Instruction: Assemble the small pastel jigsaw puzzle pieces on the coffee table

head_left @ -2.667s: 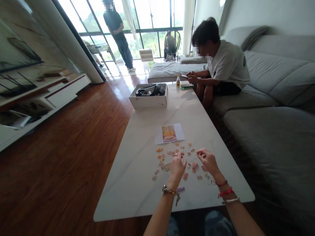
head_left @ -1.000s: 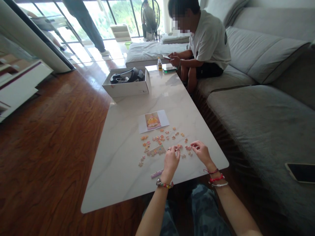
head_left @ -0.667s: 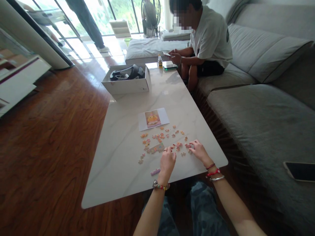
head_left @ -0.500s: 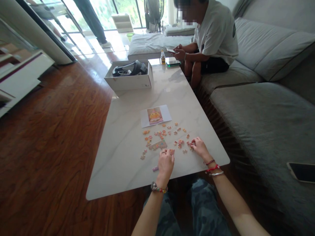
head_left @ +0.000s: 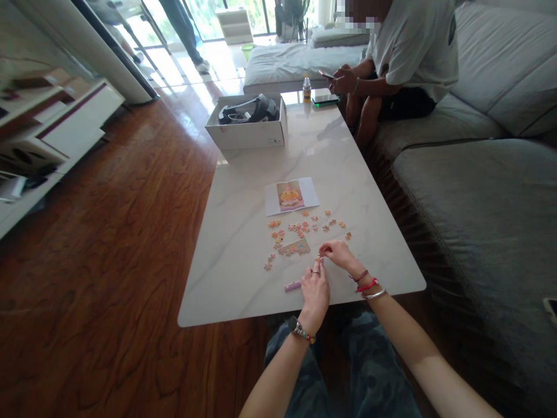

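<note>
Small orange and pink jigsaw pieces (head_left: 304,227) lie scattered on the white marble table (head_left: 243,232), below a reference picture (head_left: 291,195) of a yellow figure. A partly joined strip of pieces (head_left: 295,248) sits among them. My left hand (head_left: 315,288) rests near the table's front edge, fingers closed and pinched at a piece. My right hand (head_left: 338,253) is just beyond it, fingertips pinched on a small piece, the two hands nearly touching. A small purple stick (head_left: 292,285) lies left of my left hand.
An open white box (head_left: 250,132) with dark gear stands at the table's far end, beside a small bottle (head_left: 307,88) and a phone (head_left: 325,99). A seated person (head_left: 409,52) holds a phone on the grey sofa (head_left: 474,191). Wooden floor lies left.
My hands have drawn together near the front edge, the right coming left from the loose pieces on the right. The view has tilted down and shifted.
</note>
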Available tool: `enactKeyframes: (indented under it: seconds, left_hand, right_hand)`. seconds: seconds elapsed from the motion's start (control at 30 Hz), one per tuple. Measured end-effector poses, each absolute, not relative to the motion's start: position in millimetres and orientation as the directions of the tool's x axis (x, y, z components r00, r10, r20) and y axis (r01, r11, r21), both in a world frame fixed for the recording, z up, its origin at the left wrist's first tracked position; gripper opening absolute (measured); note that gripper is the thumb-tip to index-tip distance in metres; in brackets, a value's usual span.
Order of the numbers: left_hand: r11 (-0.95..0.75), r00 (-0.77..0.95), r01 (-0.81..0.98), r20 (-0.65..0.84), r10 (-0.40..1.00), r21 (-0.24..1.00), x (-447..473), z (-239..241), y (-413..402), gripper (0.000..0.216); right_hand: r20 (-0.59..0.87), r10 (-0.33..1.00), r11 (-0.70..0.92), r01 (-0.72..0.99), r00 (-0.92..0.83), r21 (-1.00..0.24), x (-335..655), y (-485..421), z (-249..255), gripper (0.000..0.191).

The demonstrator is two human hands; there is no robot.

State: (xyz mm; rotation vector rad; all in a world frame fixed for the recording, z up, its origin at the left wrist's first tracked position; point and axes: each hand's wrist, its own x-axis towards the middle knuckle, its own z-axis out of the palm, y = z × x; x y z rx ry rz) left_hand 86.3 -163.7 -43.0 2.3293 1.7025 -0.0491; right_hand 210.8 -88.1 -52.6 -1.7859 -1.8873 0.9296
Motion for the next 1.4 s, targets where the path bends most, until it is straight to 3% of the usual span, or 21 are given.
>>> enactKeyframes:
  seconds: [0.4,0.87,1.23,1.4]
  left_hand:
    - [-0.267,0.291,0.950,-0.147,0.945,0.163,93.8,-45.3,-167.4,0.053]
    - [-0.248,0.275,0.952,-0.140,0.951,0.182,93.3,-39.4,-163.9,0.051]
    - [-0.249,0.275,0.952,-0.141,0.951,0.178,93.8,-40.9,-164.9,0.052]
    - [-0.236,0.262,0.954,-0.131,0.956,0.186,94.1,-44.6,-167.1,0.050]
  right_hand:
    - [-0.196,0.944,0.135,0.854,-0.265,-0.503,207.6,-73.8,-59.5,0.023]
    - [-0.175,0.928,0.205,0.843,-0.329,-0.497,208.2,-77.7,-56.0,0.018]
    - [-0.205,0.880,0.318,0.852,-0.429,-0.416,202.2,-72.2,-45.1,0.016]
    - [-0.083,0.875,0.426,0.841,-0.476,-0.334,203.5,-104.1,-48.0,0.019]
